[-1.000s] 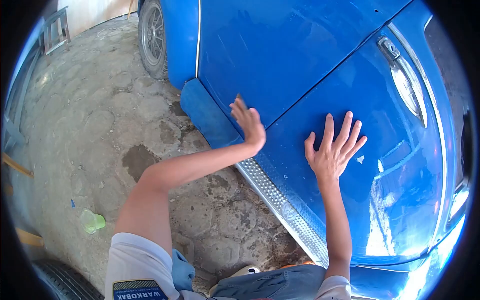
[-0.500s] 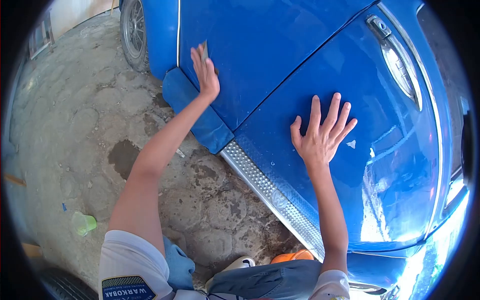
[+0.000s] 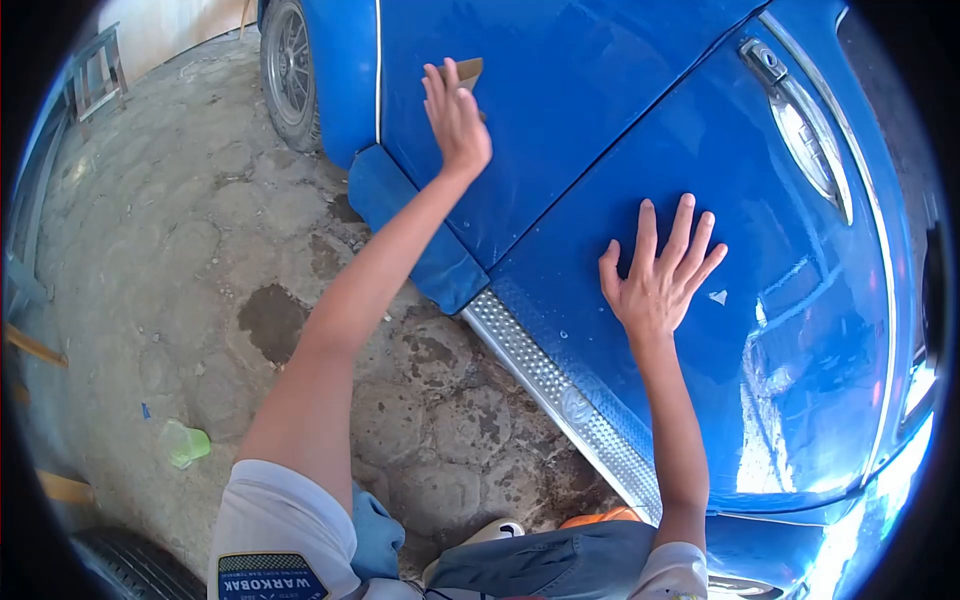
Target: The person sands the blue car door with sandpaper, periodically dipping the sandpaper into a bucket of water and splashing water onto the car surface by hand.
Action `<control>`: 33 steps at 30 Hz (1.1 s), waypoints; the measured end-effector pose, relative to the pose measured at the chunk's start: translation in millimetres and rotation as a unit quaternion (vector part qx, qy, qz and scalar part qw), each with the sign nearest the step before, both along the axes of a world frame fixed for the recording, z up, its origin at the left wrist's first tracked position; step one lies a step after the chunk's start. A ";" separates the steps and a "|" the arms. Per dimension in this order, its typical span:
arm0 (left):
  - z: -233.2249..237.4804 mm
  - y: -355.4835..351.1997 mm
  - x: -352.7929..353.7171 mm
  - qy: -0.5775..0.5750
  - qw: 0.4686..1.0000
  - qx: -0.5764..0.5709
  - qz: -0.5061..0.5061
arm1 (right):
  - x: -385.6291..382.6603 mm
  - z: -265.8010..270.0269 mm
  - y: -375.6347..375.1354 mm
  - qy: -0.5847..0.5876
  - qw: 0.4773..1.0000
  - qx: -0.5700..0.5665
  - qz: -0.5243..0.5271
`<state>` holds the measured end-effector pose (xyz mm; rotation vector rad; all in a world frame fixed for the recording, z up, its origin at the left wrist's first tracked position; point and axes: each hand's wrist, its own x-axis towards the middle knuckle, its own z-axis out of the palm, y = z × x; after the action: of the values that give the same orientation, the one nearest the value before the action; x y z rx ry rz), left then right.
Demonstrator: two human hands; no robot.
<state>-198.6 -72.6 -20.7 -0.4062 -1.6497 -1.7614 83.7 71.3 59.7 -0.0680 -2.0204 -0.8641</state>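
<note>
My left hand [image 3: 460,125] is on the blue front side panel [image 3: 560,100] of a car, pressing a small brown piece of sandpaper [image 3: 464,73] against the paint. Part of the sheet shows beyond the fingers; the palm hides the rest. My right hand [image 3: 660,275] lies flat on the blue car door [image 3: 620,350] with its fingers spread, holding nothing. Just right of it is a small pale chip mark [image 3: 718,297] in the paint. The chrome door handle [image 3: 803,135] is above and to the right of that hand.
A ribbed metal running board [image 3: 560,390] runs below the door, joining a blue fender section [image 3: 415,230]. A wheel [image 3: 290,75] stands at the upper left. On the rough stone floor [image 3: 200,280] lies a pale green plastic cup [image 3: 185,443]. A tyre [image 3: 135,565] is at the lower left.
My left hand has moved up and slightly right across the panel with the sandpaper, which now shows more of its face. My right hand stays flat on the door; the whole view has shifted slightly.
</note>
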 end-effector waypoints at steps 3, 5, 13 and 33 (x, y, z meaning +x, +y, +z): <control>-45.0 -2.8 -0.4 -0.025 0.999 -0.034 -0.015 | 3.3 1.9 0.6 0.003 1.000 0.008 -0.001; -73.9 2.8 13.5 -0.095 0.994 -0.039 -0.024 | 2.5 3.4 0.1 0.001 1.000 0.012 0.000; -23.3 24.5 78.6 -0.038 0.996 -0.061 -0.043 | 1.6 3.8 0.0 -0.003 1.000 0.003 0.000; 2.9 17.8 47.2 0.074 0.997 -0.023 -0.006 | 2.4 2.6 -0.4 -0.006 1.000 0.003 -0.007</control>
<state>-151.5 -54.7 -17.8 -0.5566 -1.5872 -1.6628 86.2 70.9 62.3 -0.0750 -2.0301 -0.8808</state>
